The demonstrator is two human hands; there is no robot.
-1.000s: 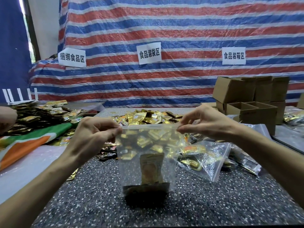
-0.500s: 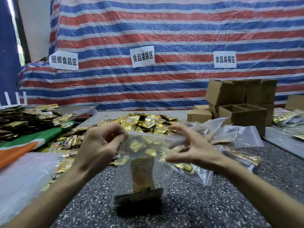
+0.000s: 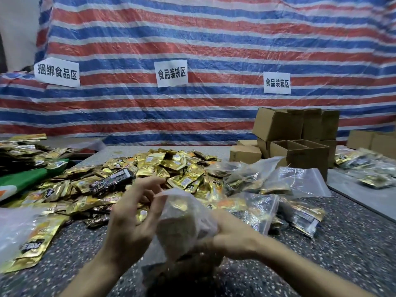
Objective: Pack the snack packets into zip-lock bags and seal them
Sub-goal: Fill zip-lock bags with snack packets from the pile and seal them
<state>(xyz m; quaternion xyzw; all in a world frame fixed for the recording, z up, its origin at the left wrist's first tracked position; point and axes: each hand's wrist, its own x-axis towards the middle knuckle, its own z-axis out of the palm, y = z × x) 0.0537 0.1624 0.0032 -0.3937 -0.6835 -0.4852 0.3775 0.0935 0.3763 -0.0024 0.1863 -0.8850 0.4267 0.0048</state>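
Note:
A clear zip-lock bag point(image 3: 182, 224) with a gold snack packet inside stands blurred between my hands, low over the speckled table point(image 3: 342, 264). My right hand point(image 3: 233, 234) grips the bag from its right side, fingers curled round it. My left hand point(image 3: 130, 219) is at the bag's left, fingers spread and loosely bent, their tips near the bag's top edge; whether they touch it is hard to tell. Behind them lies a heap of gold snack packets point(image 3: 162, 168). Filled zip-lock bags point(image 3: 278, 189) lie to the right.
Open cardboard boxes point(image 3: 300, 146) stand at the back right, with more bagged packets point(image 3: 368, 168) beyond. More packets point(image 3: 21, 153) and a green cloth point(image 3: 25, 181) lie at the left, a clear plastic sheet point(image 3: 12, 228) at the near left. A striped tarp point(image 3: 214, 50) hangs behind.
Both hands dropped from pinching the bag's top corners. My right hand slid down and wrapped round the bag's side; my left hand let go and opened. The view shifted left and up.

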